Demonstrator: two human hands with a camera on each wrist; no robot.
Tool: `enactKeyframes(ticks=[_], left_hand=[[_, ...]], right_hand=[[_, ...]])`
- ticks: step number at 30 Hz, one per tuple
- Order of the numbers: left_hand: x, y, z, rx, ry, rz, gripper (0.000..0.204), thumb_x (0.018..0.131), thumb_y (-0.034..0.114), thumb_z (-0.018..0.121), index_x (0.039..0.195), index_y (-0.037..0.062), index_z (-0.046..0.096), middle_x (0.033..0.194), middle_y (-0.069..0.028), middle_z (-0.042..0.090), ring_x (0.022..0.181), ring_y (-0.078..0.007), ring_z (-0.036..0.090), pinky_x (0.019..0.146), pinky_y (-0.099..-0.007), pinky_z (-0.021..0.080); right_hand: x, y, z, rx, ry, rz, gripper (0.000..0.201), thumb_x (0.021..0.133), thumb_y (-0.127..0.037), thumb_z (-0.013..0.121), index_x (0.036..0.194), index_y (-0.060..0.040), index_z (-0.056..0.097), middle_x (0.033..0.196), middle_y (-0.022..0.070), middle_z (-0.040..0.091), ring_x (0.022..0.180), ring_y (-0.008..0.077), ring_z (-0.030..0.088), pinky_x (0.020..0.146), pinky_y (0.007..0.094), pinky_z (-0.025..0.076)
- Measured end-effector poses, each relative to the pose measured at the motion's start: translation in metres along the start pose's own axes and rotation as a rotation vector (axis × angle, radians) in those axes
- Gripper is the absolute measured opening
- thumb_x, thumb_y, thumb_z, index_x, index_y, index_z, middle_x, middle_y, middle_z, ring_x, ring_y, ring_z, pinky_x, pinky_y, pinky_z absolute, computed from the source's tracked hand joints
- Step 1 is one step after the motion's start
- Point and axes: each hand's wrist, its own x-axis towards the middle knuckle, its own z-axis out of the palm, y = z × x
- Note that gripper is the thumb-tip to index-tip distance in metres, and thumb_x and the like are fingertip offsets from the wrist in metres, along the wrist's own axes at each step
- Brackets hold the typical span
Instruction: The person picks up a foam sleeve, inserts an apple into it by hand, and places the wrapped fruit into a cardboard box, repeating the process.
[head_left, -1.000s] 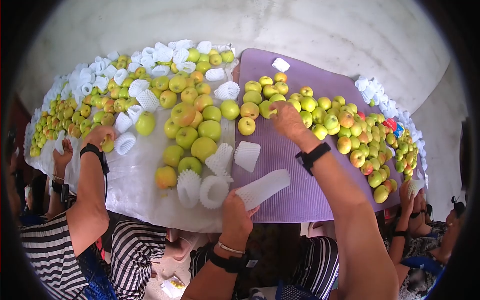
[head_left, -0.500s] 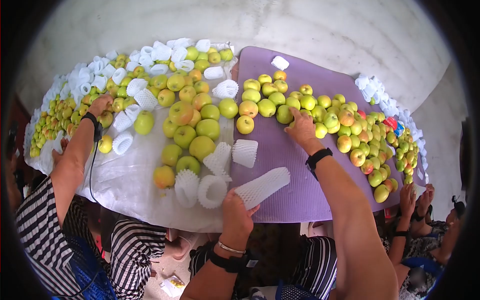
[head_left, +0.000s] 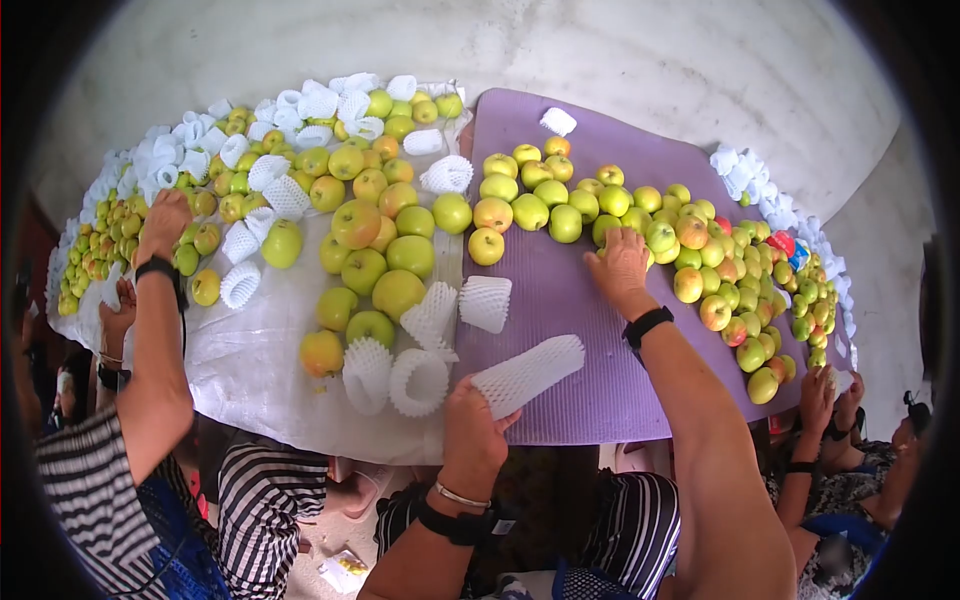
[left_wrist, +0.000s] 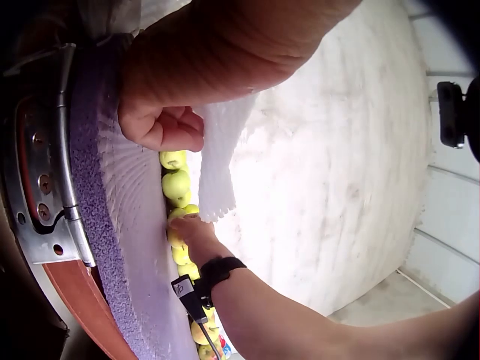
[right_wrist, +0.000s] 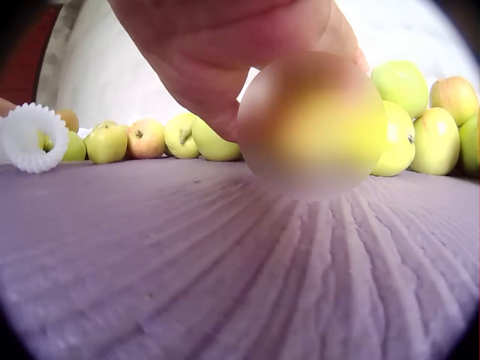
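Note:
My left hand grips a white foam net sleeve near the front edge of the purple mat. In the left wrist view the sleeve hangs out from curled fingers. My right hand reaches over the near side of the apple row on the mat. Its thumb and fingers go round a yellow-green apple, blurred in the right wrist view and mostly covered by the hand in the head view. Other green apples sit right beside it.
Left of the mat, a whitish sheet bears many apples and foam sleeves. One loose sleeve stands on the mat's left side. Another person's arm works at the left; more hands are at the far right.
My right hand has moved right and a little nearer along the apple row, from one apple to another. My left hand keeps holding the sleeve. The neighbour's hand at the left has moved farther left.

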Motion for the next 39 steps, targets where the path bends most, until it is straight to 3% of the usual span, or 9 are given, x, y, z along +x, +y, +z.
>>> enactKeyframes(ticks=[5, 8, 14, 17, 20, 29, 32, 34, 39], left_hand=[[0.002, -0.002, -0.002, 0.028, -0.018, 0.018, 0.018, 0.089, 0.023, 0.046, 0.098, 0.0103, 0.054, 0.094, -0.0032, 0.062, 0.083, -0.0170, 0.059, 0.068, -0.0321, 0.047], [0.006, -0.003, -0.002, -0.051, -0.010, 0.041, 0.018, 0.089, 0.022, 0.045, 0.099, 0.0100, 0.054, 0.094, -0.0036, 0.063, 0.083, -0.0176, 0.060, 0.067, -0.0320, 0.047], [0.006, -0.004, -0.001, -0.143, -0.050, 0.202, 0.019, 0.089, 0.020, 0.042, 0.100, 0.0093, 0.054, 0.093, -0.0040, 0.063, 0.076, -0.0177, 0.060, 0.058, -0.0291, 0.045], [0.004, 0.000, 0.000, -0.137, -0.104, 0.309, 0.018, 0.089, 0.018, 0.042, 0.100, 0.0089, 0.053, 0.092, -0.0045, 0.062, 0.073, -0.0162, 0.060, 0.052, -0.0254, 0.043], [0.003, 0.001, 0.005, -0.114, -0.069, 0.398, 0.015, 0.088, 0.013, 0.044, 0.100, 0.0080, 0.052, 0.090, -0.0047, 0.061, 0.071, -0.0140, 0.060, 0.048, -0.0228, 0.041], [0.006, -0.014, 0.021, 0.014, 0.075, 0.545, 0.011, 0.089, 0.010, 0.048, 0.098, 0.0062, 0.052, 0.088, -0.0032, 0.060, 0.069, -0.0094, 0.058, 0.047, -0.0197, 0.041], [0.008, -0.022, 0.024, 0.053, 0.064, 0.508, 0.011, 0.090, 0.011, 0.048, 0.098, 0.0041, 0.051, 0.088, -0.0046, 0.060, 0.072, -0.0108, 0.058, 0.056, -0.0213, 0.042], [0.004, -0.022, 0.030, 0.050, 0.057, 0.491, 0.012, 0.092, 0.010, 0.046, 0.098, 0.0000, 0.051, 0.092, -0.0081, 0.058, 0.082, -0.0150, 0.059, 0.072, -0.0269, 0.049], [0.011, -0.033, 0.034, 0.116, 0.037, 0.556, 0.011, 0.086, 0.006, 0.049, 0.097, 0.0031, 0.051, 0.089, -0.0059, 0.059, 0.072, -0.0121, 0.057, 0.056, -0.0230, 0.045]], right_hand=[[0.034, -0.012, 0.031, 0.216, 0.341, -0.403, 0.047, 0.068, -0.015, 0.068, 0.110, -0.0034, 0.051, 0.112, 0.0167, 0.050, 0.104, 0.0341, 0.047, 0.091, 0.0432, 0.039], [0.039, -0.019, 0.036, 0.236, 0.088, -0.347, 0.049, 0.069, -0.014, 0.068, 0.112, -0.0010, 0.050, 0.113, 0.0185, 0.049, 0.104, 0.0357, 0.048, 0.090, 0.0428, 0.041], [0.026, -0.038, 0.012, 0.170, 0.003, -0.102, 0.057, 0.067, -0.018, 0.071, 0.117, -0.0093, 0.047, 0.111, 0.0194, 0.050, 0.100, 0.0358, 0.052, 0.085, 0.0432, 0.045], [0.018, -0.041, 0.028, 0.228, -0.214, -0.025, 0.059, 0.066, -0.019, 0.073, 0.119, -0.0137, 0.046, 0.110, 0.0209, 0.049, 0.096, 0.0358, 0.053, 0.083, 0.0441, 0.046], [0.009, -0.031, 0.033, 0.330, -0.168, -0.107, 0.061, 0.068, -0.020, 0.073, 0.121, -0.0113, 0.044, 0.107, 0.0202, 0.052, 0.092, 0.0334, 0.055, 0.081, 0.0413, 0.047], [-0.087, -0.005, -0.058, 2.419, -0.405, 0.520, 0.050, 0.083, -0.033, 0.064, 0.120, -0.0050, 0.045, 0.108, 0.0181, 0.055, 0.087, 0.0273, 0.056, 0.064, 0.0275, 0.047], [-0.108, -0.002, -0.083, 2.767, -0.461, 0.520, 0.054, 0.084, -0.040, 0.059, 0.121, -0.0042, 0.045, 0.112, 0.0212, 0.051, 0.092, 0.0310, 0.055, 0.066, 0.0295, 0.049], [-0.116, 0.002, -0.088, 2.784, -0.441, 0.509, 0.053, 0.085, -0.037, 0.059, 0.124, -0.0039, 0.043, 0.117, 0.0229, 0.047, 0.096, 0.0337, 0.054, 0.070, 0.0330, 0.050], [-0.126, -0.001, -0.115, 2.518, -0.344, 0.338, 0.053, 0.082, -0.026, 0.063, 0.125, -0.0019, 0.042, 0.120, 0.0200, 0.047, 0.096, 0.0312, 0.054, 0.075, 0.0345, 0.050]])
